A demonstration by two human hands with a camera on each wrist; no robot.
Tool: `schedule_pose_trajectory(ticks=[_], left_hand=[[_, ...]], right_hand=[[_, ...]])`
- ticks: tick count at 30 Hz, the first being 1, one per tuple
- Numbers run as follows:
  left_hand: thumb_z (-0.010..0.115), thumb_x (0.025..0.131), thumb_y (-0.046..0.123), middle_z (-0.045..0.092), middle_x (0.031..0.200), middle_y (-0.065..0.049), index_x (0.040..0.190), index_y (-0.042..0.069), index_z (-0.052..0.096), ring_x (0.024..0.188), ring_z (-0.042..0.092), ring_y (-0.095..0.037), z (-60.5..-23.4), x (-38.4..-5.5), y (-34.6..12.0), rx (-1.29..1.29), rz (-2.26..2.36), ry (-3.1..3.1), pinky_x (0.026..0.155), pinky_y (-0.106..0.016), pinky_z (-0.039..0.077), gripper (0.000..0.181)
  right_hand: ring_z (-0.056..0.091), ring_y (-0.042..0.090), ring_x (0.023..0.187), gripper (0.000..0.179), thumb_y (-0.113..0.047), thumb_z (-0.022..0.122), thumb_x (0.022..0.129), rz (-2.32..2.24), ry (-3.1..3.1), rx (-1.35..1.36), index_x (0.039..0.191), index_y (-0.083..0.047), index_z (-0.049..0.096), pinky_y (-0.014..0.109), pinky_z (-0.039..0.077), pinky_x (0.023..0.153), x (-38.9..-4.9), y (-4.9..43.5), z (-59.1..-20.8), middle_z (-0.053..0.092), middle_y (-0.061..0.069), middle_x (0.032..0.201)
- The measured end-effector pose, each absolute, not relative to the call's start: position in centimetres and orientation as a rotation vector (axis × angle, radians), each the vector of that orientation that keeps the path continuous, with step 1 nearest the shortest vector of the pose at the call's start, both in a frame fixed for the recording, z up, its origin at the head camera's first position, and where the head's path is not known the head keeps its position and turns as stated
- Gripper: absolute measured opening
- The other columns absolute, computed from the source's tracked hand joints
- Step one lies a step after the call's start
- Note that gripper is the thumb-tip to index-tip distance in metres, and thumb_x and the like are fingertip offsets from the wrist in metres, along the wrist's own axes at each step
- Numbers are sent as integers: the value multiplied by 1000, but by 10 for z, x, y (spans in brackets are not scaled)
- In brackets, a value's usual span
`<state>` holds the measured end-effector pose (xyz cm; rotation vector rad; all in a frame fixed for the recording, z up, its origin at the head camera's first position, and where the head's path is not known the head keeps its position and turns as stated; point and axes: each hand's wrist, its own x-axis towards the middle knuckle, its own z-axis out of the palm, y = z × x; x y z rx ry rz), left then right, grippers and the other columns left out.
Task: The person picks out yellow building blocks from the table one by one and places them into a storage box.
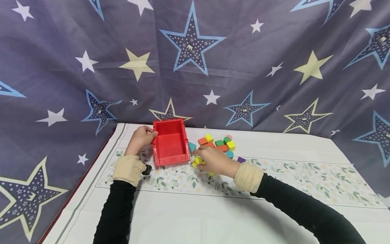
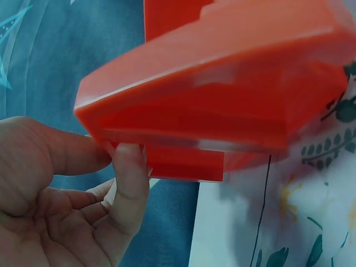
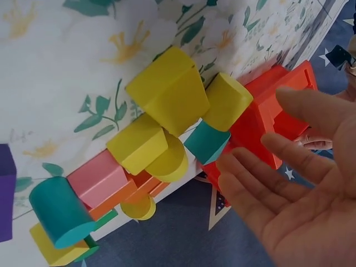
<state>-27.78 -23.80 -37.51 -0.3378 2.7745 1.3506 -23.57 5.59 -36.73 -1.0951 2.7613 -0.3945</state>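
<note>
Red box (image 1: 171, 145) is at the far left part of the tabletop (image 1: 189, 217), next to a bunch of toy blocks (image 1: 221, 148). You can look right into it and see its red floor and sides. I cannot tell if its bottom sits flat. The left hand (image 1: 141, 139) holds the box by its left side, and the fingers (image 2: 131, 183) pinch the edge.

The right hand (image 1: 214, 160) is by the near side of the blocks. Its fingers (image 3: 253, 192) are open and loose, close to a yellow round block (image 3: 228, 103) and a small teal block (image 3: 207, 142). That teal block is between the box and the other blocks. A big yellow block (image 3: 167, 92) is just beside the yellow round one.

Farther along are a pink block (image 3: 97, 179), a teal round block (image 3: 60, 214) and some orange and green ones, all close together. A purple block (image 1: 241, 159) is a little off to the right.

Both arms have black sleeves (image 1: 294, 200) and puffy tan cuffs (image 1: 248, 177). A strip of flowers and leaves (image 1: 304, 176) runs across the white tabletop. Behind it hangs a dark cloth (image 1: 243, 76) with lots of stars.
</note>
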Motion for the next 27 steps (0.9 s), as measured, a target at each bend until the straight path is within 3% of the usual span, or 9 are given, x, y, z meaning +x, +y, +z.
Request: schedule_pose_trajectory(ticks=[4,10,17,27], left_hand=[[57,104,23,59,88,-9,114,-4,56,73,64,-18,-375,-278,-238,-336,1373,2770,84,-44,57,30],[58,104,25,59,87,-9,115,-5,57,75,62,-17,-377,-277,-239,-319,1364,2793,79,-39,55,32],[57,104,23,59,89,-10,116,-5,57,78,65,-23,-374,-277,-238,-326,1392,2774,80,-42,57,31],[59,103,23,61,87,-10,115,-6,58,73,64,-16,-377,-277,-240,-324,1423,2773,81,-42,58,31]], right_hand=[[68,17,101,49,-18,84,86,-333,2758,-1134,132,-13,68,33,61,85,-238,53,-368,71,8,122],[69,17,100,49,-22,85,85,-236,2768,-1127,131,-14,69,34,61,82,-240,49,-368,71,6,121],[71,17,94,40,-19,84,86,-268,2760,-1091,123,-8,73,32,62,83,-243,44,-369,75,8,112],[72,13,85,38,-21,86,84,-278,2760,-1084,118,-8,75,27,61,79,-248,41,-377,78,5,106]])
